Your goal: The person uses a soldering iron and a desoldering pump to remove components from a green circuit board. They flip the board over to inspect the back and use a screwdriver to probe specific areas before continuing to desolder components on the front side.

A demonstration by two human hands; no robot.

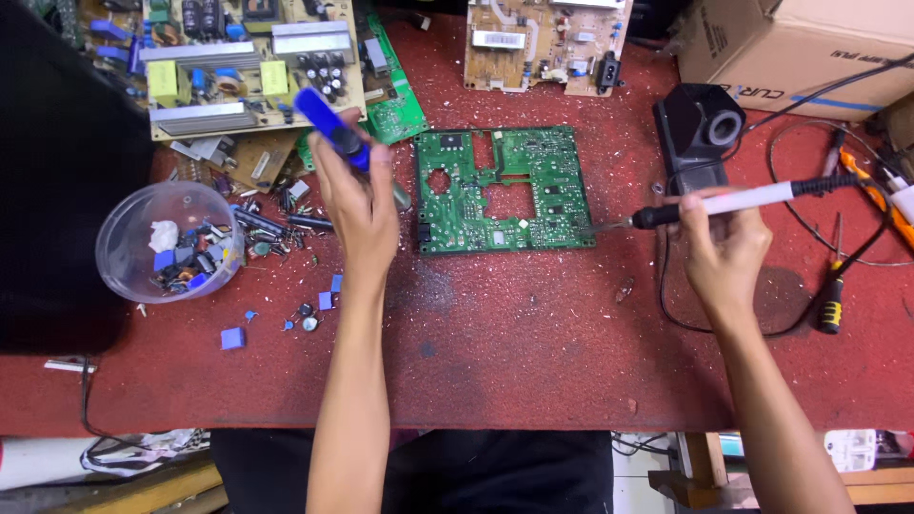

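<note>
Your left hand (357, 205) is closed around a blue tool (330, 128), probably a desoldering pump, though its tip is hidden by your fingers. The tool points up and away from you, over the lower edge of the tan board (252, 62) and just left of the green board (505, 190). Your right hand (724, 243) is closed on the white handle of a soldering iron (724, 203). The iron lies nearly level, handle to your right, and its dark tip reaches the right edge of the green board near the lower corner; whether it touches the board cannot be told.

The green board lies flat on the red mat (524, 343), between your two hands, with two cut-outs showing the mat through it. A second tan board (543, 43) lies beyond it at the far edge. A black iron stand (700, 128) sits just behind your right hand. A cardboard box (800, 48) stands at the far right corner.

To your left, a clear bowl (171, 243) holds small loose parts, blue ones among them. More loose parts (286, 224) are scattered on the mat between the bowl and your left hand. A yellow-and-black screwdriver (833, 295) lies to the right of your right wrist, and a black cable (857, 252) loops around it.
</note>
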